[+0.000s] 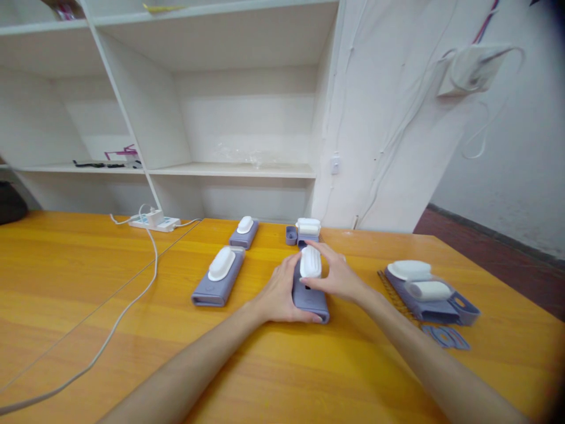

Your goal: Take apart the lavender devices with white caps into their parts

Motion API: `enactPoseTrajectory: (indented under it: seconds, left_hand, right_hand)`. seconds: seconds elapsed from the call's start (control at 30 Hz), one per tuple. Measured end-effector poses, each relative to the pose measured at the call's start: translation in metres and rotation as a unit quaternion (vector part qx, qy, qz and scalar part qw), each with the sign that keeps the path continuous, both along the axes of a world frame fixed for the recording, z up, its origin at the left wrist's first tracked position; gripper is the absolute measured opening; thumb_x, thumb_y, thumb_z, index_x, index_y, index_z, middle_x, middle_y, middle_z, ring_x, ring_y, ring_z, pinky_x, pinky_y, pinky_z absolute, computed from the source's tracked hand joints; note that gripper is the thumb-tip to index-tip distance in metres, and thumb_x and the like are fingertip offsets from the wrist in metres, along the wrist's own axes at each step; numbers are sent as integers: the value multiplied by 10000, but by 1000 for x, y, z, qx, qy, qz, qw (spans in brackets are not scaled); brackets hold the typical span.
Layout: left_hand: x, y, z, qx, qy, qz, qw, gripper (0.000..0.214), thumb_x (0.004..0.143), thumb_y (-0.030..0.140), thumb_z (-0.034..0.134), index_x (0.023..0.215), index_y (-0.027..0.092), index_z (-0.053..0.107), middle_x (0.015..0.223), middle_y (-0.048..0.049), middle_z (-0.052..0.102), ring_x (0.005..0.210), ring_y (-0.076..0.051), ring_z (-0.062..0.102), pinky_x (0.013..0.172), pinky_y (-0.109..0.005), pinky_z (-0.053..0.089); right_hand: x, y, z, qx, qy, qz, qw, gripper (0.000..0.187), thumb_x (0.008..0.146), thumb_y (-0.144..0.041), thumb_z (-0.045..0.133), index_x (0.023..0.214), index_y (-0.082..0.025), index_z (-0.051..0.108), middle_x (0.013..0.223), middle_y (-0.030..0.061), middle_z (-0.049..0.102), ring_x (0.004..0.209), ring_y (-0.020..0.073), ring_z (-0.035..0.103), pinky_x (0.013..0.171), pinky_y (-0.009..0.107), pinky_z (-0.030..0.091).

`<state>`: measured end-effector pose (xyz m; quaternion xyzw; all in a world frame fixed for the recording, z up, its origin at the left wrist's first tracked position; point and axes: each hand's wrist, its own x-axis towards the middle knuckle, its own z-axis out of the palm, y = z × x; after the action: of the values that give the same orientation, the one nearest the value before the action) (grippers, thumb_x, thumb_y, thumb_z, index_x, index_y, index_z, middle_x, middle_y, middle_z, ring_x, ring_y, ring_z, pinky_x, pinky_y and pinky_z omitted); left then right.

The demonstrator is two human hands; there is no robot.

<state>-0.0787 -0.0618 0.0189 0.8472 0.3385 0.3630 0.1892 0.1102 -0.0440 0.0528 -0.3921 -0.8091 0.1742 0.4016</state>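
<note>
A purple-grey box-like case [311,301] lies on the wooden table in front of me. My left hand [278,294] grips it by its left side, thumb at its near end. On top of the case is a white rounded oval piece [311,262]. My right hand [339,274] pinches this piece between thumb and fingers at its right side. Just beyond my hands stands another case with white pieces [308,227] on it, beside a small purple-grey tray [291,235]. Whether the oval piece is fastened to the case is hidden.
Two similar cases, a nearer one [216,288] and a farther one [243,237], lie left with white ovals on top. To the right are a case with white parts [419,294] and flat purple-grey rings [445,337]. A power strip [154,221] trails a cable [119,318].
</note>
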Motion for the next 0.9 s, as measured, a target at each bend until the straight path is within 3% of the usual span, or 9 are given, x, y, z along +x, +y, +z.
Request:
enactPoseTrajectory:
  seconds: [0.2, 0.37, 0.47, 0.57, 0.73, 0.9]
  left_hand:
    - [0, -1, -1, -15, 13, 10, 1000, 1262, 438, 620, 778, 1426, 227, 100, 1436, -152, 252, 1297, -360, 296, 1060, -535, 262]
    - [0, -1, -1, -11, 10, 9, 1000, 1262, 437, 622, 778, 1425, 235, 94, 1433, -140, 260, 1299, -347, 295, 1067, -519, 258]
    - [0, -2, 0, -16, 8, 10, 1000, 1267, 436, 614, 783, 1426, 240, 86, 1425, -139, 271, 1295, -349, 301, 1064, -522, 256]
    - [0, -2, 0, -22, 7, 9, 1000, 1261, 436, 619, 780, 1424, 240, 94, 1418, -139, 279, 1289, -349, 308, 1060, -520, 260]
    - [0, -2, 1, -20, 3, 6, 1000, 1235, 442, 623, 777, 1415, 244, 117, 1417, -131, 281, 1280, -336, 322, 1058, -508, 270]
    - [0, -2, 2, -22, 3, 5, 1000, 1233, 442, 612, 781, 1416, 246, 120, 1410, -133, 291, 1279, -340, 325, 1056, -517, 269]
  right_hand:
    - [17, 16, 24, 66, 42, -114, 990, 789, 684, -461, 685, 1364, -216, 370, 1374, 101, 440, 1238, 285, 425, 1041, 454, 327]
    - [44, 32, 13, 47, 55, -197, 978, 827, 675, -511, 678, 1370, -196, 359, 1366, 131, 438, 1213, 308, 448, 1010, 476, 362]
    - [54, 28, 1, 45, 35, -226, 972, 839, 669, -510, 680, 1368, -177, 358, 1343, 152, 450, 1213, 321, 444, 1005, 488, 363]
    - [58, 7, -7, 62, -17, -215, 975, 792, 711, -472, 647, 1383, -203, 324, 1339, 128, 455, 1226, 300, 433, 1026, 471, 343]
    - [65, -38, -21, 84, -145, -141, 976, 757, 740, -449, 620, 1390, -233, 297, 1355, 106, 447, 1236, 286, 415, 1027, 450, 328]
    - [77, -59, -37, 46, -207, -93, 973, 798, 730, -447, 622, 1411, -253, 253, 1370, 111, 439, 1230, 301, 412, 1004, 471, 321]
